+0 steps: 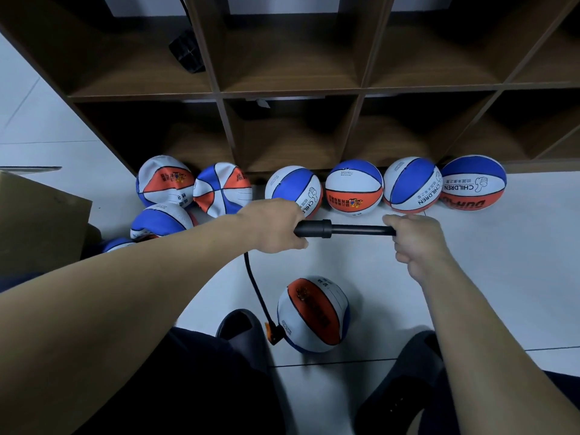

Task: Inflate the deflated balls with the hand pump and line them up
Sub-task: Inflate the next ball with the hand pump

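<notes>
Down on the pale floor (pixel 470 277), in front of a brown cubby shelf (pixel 292 92), a person crouches with both bare arms stretched forward. Their knees and dark slippers (pixel 241 328) fill the bottom edge and are partly cut off. A cardboard box (pixel 37 215) pokes in from the left edge, only a corner of it visible, and a blue ball (pixel 117 244) behind the left forearm is mostly hidden. A dark object (pixel 186 53) in an upper cubby is too shadowed to make out.

Four round balls (pixel 354 191) stand in a row against the foot of the shelf, each just beside the next, printed in blue, white and orange. Left of them a heap of flat balls (pixel 194 189) lies crumpled, one leaning on another; the left forearm covers part of the lowest.

The pump (pixel 343 229) is held level between the hands, above the floor. The left hand (pixel 273 226) has its grip wrapped round the thick barrel end, fingers curled right over so the end itself is hidden. The right hand (pixel 414 243) has its grip closed round the handle at the far end of the thin rod; the handle is buried in the fist and cannot be seen. The rod shows drawn some way out.

A black hose (pixel 254 287) drops from under the left hand to an orange fitting (pixel 273 332) touching the side of a ball (pixel 314 315) on the floor between the slippers. This ball looks nearly round, though slightly blurred.
</notes>
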The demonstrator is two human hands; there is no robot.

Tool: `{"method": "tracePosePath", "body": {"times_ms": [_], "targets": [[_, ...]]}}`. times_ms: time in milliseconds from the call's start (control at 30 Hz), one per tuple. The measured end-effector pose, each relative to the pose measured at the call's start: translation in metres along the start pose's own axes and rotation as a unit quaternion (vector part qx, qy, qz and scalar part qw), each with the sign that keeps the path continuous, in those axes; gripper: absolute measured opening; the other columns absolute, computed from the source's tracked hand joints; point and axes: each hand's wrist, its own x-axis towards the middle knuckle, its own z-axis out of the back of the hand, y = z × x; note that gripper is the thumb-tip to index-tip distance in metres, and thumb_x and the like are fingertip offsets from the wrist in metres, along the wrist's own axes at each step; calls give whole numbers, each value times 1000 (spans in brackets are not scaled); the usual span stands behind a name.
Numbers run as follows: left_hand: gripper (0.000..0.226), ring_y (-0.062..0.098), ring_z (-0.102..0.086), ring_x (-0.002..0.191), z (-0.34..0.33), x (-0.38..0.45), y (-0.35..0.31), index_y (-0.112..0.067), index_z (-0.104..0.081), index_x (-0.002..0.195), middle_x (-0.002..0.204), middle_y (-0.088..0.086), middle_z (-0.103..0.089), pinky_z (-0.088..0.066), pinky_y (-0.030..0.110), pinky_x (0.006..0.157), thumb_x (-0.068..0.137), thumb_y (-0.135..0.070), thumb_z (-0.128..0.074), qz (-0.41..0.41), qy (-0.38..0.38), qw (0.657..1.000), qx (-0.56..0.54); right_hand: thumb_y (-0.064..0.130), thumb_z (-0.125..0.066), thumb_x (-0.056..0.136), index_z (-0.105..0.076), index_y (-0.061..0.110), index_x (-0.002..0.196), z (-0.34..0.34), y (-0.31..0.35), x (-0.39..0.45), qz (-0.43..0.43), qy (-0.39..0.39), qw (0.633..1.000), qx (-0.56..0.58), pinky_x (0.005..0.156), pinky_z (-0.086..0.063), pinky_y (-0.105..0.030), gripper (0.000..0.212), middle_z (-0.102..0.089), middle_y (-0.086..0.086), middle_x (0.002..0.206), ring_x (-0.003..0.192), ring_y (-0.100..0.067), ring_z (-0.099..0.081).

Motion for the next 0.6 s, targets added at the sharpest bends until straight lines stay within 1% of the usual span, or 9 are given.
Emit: {"method": "tracePosePath", "body": {"times_ms": [67,133,233,300,433,500,600], "targets": [[32,19,-61,71,-1,-1,-3,-28,-53,78,74,-5,-61,-40,31,57,98,-51,-64,-5,-32,999,21,19,-73,87,-46,20,86,4,-3,3,-17,1,1000,-3,49,-18,-32,27,-28,-9,75,60,-23,-20],[29,19,-61,70,-2,-2,-6,-28,-55,79,74,-6,-61,-43,32,58,99,-48,-62,-7,-53,998,32,17,-71,87,-45,19,83,-4,-4,0,-9,-6,1000,3,51,-18,-32,27,-28,-10,76,62,-23,-20],[25,20,-62,69,-3,-2,-7,-27,-60,83,73,-5,-61,-49,33,60,99,-47,-60,-1,-58,998,37,13,-67,90,-33,21,70,-22,-4,-10,34,-14,999,9,55,-18,-34,40,-26,-3,66,63,-24,-20],[25,20,-62,69,-3,-1,-9,-27,-61,84,73,-4,-61,-49,33,60,100,-46,-59,0,-55,998,36,13,-64,91,-28,22,66,-34,-4,-16,59,-18,998,-1,58,-20,-36,45,-24,1,61,67,-24,-21],[26,19,-60,68,-6,-1,-13,-26,-61,86,73,-5,-61,-54,37,64,100,-48,-59,-3,-55,998,30,19,-64,93,-38,16,67,-51,-5,-24,88,-17,996,-24,59,-28,-37,37,-34,-4,64,65,-25,-30],[26,18,-59,67,-7,0,-14,-26,-62,87,73,-5,-60,-52,35,62,100,-48,-59,-5,-55,998,30,19,-64,94,-39,15,66,-58,-5,-27,95,-13,995,-27,58,-29,-35,37,-36,-3,62,63,-25,-32],[26,15,-55,64,-9,1,-17,-25,-61,86,72,-6,-57,-41,32,56,100,-48,-60,-12,-56,998,33,18,-63,97,-38,16,63,-67,-9,-32,111,-1,993,-41,59,-30,-33,42,-37,-2,59,61,-24,-33]]}}
